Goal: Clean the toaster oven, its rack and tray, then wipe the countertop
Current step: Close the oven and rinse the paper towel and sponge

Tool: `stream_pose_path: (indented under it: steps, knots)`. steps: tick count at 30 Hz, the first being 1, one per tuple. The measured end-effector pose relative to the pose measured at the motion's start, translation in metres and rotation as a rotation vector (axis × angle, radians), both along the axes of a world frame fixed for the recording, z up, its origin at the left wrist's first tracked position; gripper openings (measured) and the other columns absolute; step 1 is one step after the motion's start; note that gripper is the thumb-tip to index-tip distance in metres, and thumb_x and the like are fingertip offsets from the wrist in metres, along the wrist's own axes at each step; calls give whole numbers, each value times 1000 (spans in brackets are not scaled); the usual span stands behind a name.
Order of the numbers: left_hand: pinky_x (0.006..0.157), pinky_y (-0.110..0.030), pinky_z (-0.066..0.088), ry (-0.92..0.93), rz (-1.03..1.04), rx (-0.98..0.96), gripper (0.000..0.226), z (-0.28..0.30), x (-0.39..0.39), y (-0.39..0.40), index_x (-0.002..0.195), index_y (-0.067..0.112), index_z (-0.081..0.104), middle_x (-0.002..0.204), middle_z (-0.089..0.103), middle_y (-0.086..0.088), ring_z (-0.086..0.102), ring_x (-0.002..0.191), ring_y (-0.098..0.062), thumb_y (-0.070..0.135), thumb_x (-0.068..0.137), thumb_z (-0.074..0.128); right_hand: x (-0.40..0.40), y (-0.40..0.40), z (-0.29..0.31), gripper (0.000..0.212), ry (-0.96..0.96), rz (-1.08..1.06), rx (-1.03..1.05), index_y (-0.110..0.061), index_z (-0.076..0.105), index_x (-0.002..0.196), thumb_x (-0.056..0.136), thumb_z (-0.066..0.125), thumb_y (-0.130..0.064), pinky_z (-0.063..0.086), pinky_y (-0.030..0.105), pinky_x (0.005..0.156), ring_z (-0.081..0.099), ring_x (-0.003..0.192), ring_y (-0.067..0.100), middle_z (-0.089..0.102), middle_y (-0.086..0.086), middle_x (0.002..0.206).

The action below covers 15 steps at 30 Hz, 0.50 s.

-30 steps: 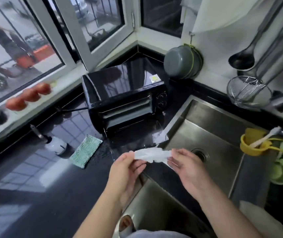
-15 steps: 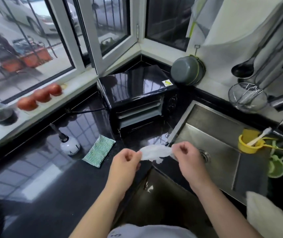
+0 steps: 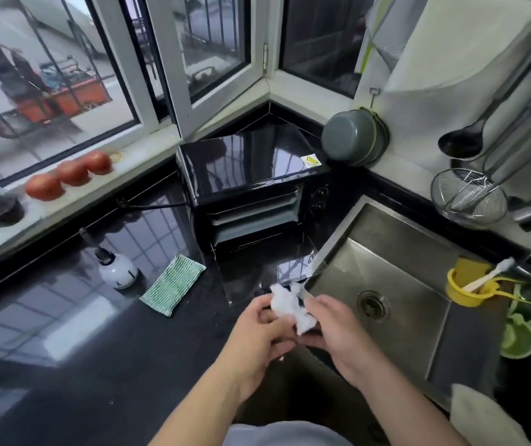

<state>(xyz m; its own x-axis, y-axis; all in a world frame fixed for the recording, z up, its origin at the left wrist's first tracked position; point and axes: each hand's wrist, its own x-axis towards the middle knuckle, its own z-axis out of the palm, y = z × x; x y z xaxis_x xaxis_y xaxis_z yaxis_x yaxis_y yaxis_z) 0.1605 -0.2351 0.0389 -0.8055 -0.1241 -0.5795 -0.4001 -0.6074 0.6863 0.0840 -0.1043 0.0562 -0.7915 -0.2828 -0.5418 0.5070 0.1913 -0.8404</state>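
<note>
- Toaster oven (image 3: 251, 185) sits in the back corner of the black countertop (image 3: 64, 349), under the window; door (image 3: 267, 272) hangs open, flat toward the front edge, right side close to the sink's left rim.
- Rack and tray (image 3: 254, 217) sit inside the cavity (pale shelf edges visible, can't separate them further).
- Open counter: broad bare stretch along the front edge, left of the hands.
- Left of the door: green striped cloth (image 3: 172, 284), then white spray bottle (image 3: 116, 268) further left, both well back from the front edge.
- Both hands meet over the front edge at the sink's (image 3: 386, 284) near-left corner, just in front of the open door.
- Left hand (image 3: 257, 333) and right hand (image 3: 338, 333) both have fingers curled onto a crumpled white wipe (image 3: 289, 305), pinched between them.
- Sink basin: only the drain showing.
- Yellow cup (image 3: 466, 284) at the sink's right side holds a white brush; green strainers (image 3: 518, 336) just beside it.
- Window ledge: three tomatoes (image 3: 71, 175) in a row.
</note>
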Motion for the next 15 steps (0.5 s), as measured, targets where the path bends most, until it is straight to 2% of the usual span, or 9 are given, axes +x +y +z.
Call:
stream_pose_path:
  steps: [2, 3, 5, 7, 10, 12, 13, 15]
  knots:
    - [61, -25, 51, -37, 67, -2, 22, -1, -5, 4, 91, 19, 75, 90, 64, -9, 59, 68, -13, 1, 97, 63, -13, 10, -8, 24, 66, -105, 29, -3, 64, 94, 104, 49, -20, 59, 36, 82, 69, 93, 27, 70, 21, 103]
    - [61, -25, 50, -40, 108, 31, 24, -1, -9, 6, 88, 18, 75, 88, 62, -8, 56, 66, -12, 0, 97, 61, -21, 15, -10, 25, 88, -156, 20, -3, 64, 93, 103, 50, -22, 58, 35, 84, 69, 95, 27, 69, 20, 103]
    - [66, -26, 52, -44, 183, 91, 25, -1, -14, 11, 101, 12, 74, 92, 70, -9, 61, 70, -13, -3, 96, 54, -32, 20, -10, 28, 82, -193, -60, -3, 65, 94, 104, 50, -24, 57, 37, 86, 69, 97, 27, 71, 17, 100]
    - [73, -33, 56, -44, 252, 224, 30, -3, -17, 17, 113, 4, 69, 103, 74, -14, 66, 78, -19, -3, 94, 47, -38, 21, -8, 29, 28, -210, -137, -2, 64, 94, 104, 49, -25, 55, 35, 82, 71, 91, 24, 73, 13, 93]
    - [78, -43, 58, -45, 295, 415, 35, -15, -20, 25, 117, -2, 69, 111, 66, -19, 62, 89, -30, 12, 89, 53, -48, 22, -13, 36, -162, -136, -187, -4, 64, 100, 105, 47, -34, 56, 40, 76, 74, 86, 25, 75, 13, 92]
    - [78, -43, 57, -61, 242, 369, 39, -18, -20, 28, 119, -3, 71, 111, 67, -20, 62, 91, -30, 26, 97, 56, -50, 24, -21, 35, -247, 34, -216, -7, 62, 113, 103, 49, -38, 57, 45, 79, 73, 95, 30, 75, 15, 103]
    - [76, -40, 56, -55, 215, 307, 37, -20, -21, 29, 121, -2, 69, 111, 69, -19, 65, 91, -28, 26, 100, 58, -52, 28, -27, 29, -255, 117, -229, -11, 60, 118, 102, 54, -34, 58, 45, 81, 72, 99, 31, 74, 14, 108]
    - [81, -37, 55, -14, 176, 172, 39, -23, -21, 30, 130, -5, 60, 117, 70, -22, 67, 95, -30, 9, 94, 67, -57, 34, -36, 27, -241, 254, -197, -16, 60, 123, 97, 63, -15, 58, 40, 84, 72, 101, 27, 72, 12, 113]
